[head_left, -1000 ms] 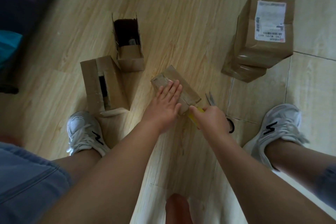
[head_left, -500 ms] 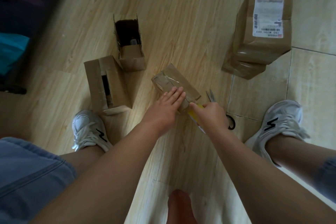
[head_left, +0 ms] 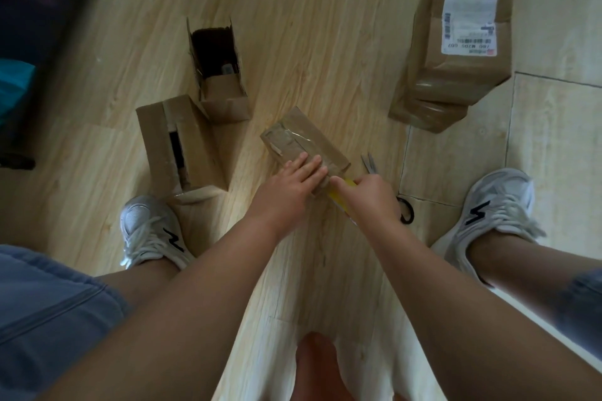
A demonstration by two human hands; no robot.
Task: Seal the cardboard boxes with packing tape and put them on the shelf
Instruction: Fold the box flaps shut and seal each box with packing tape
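Small flat brown cardboard box [head_left: 303, 140]: lying slantwise on the pale wood-grain plank floor [head_left: 325, 26], with clear glossy tape across its far end and along its top.

Pressed flat on the near end of the box, the left hand [head_left: 293, 185], fingers straight and close together, gripping nothing.

Touching the near right corner of the box, the right hand [head_left: 368, 195], fingers curled tight round a yellow item [head_left: 342, 202], thumb stretched toward the box. Most of that item hidden under the hand, so kind not clear.

Just right of the box, grey-bladed scissors [head_left: 369, 164] with black handle loops, flat on the floor and partly behind the right hand.

Left of the box, a slit-topped brown cardboard box [head_left: 182, 143], a dark gap between its flaps. Beyond it, a tall narrow brown cardboard box [head_left: 224, 98], top open.

Well right of and beyond the small box, a stack of taped brown cardboard boxes [head_left: 456, 75], white shipping label on the topmost.

Nearer than the box, to either side, the left white sneaker [head_left: 146, 231] and the right white sneaker [head_left: 495, 202].
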